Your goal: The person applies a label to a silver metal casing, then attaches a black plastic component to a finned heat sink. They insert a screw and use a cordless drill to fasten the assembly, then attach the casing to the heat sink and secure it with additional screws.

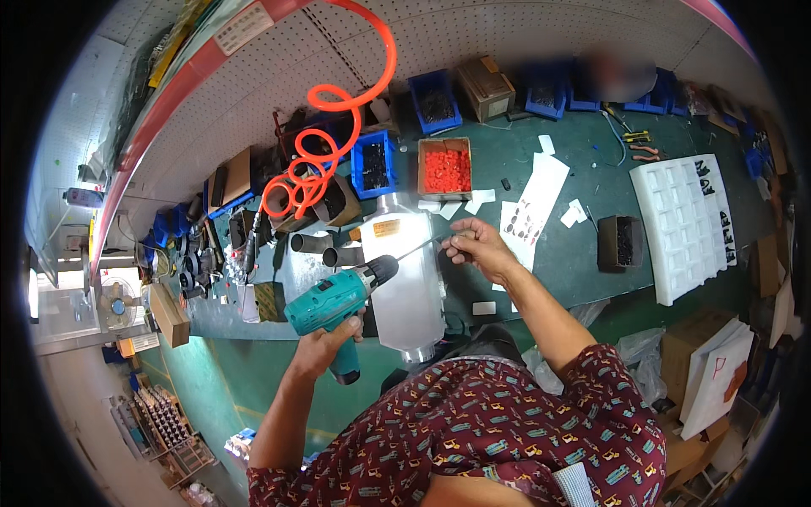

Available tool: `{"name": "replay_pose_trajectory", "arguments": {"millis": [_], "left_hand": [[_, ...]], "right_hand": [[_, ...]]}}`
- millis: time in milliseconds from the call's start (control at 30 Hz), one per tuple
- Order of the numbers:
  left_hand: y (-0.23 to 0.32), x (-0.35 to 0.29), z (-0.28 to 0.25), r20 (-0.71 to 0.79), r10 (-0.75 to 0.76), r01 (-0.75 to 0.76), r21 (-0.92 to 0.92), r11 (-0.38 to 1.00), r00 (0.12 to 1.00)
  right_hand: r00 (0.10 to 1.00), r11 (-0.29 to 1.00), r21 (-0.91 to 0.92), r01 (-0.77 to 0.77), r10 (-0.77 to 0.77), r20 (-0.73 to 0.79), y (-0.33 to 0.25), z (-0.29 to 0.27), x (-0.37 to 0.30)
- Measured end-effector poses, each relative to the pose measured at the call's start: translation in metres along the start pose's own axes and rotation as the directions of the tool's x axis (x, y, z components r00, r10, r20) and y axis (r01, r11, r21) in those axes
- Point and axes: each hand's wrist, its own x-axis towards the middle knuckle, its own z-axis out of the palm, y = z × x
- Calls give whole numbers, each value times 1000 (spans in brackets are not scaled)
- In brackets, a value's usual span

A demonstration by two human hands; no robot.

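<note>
A teal cordless drill (pixel 328 302) is in my left hand (pixel 331 345), whose fingers wrap round its grip. Its long thin bit (pixel 417 248) points up and to the right, above a silvery metal canister (pixel 404 296) with a short neck at each end. Close to the bit's tip, my right hand (pixel 475 247) is closed in a pinch; whatever sits between those fingertips is too small to make out. The canister lies across the bench's front edge, an orange label (pixel 386 228) near its far end.
A coiled orange air hose (pixel 325 156) hangs over the bench. Behind the canister are a box of red parts (pixel 445 171) and a blue bin (pixel 372 164). To the right lie paper sheets (pixel 536 198), a dark box of small parts (pixel 620 242) and a white foam tray (pixel 683 228).
</note>
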Motion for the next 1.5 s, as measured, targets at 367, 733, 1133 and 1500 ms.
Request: {"name": "replay_pose_trajectory", "arguments": {"millis": [367,733,1133,1500], "left_hand": [[27,16,21,-118,-76,80,28,996,990],[30,24,-12,-2,-111,111,96,989,994],[116,83,-16,8,28,-25,711,703,1000],[175,136,19,271,15,-227,775,590,962]], "right_hand": [[985,995,58,-80,71,154,-17,-15,35],[897,964,87,-250,197,396,-28,-34,48],[976,989,-141,37,-5,220,-12,-11,107],[998,925,-379,24,1,64,5,-6,106]]}}
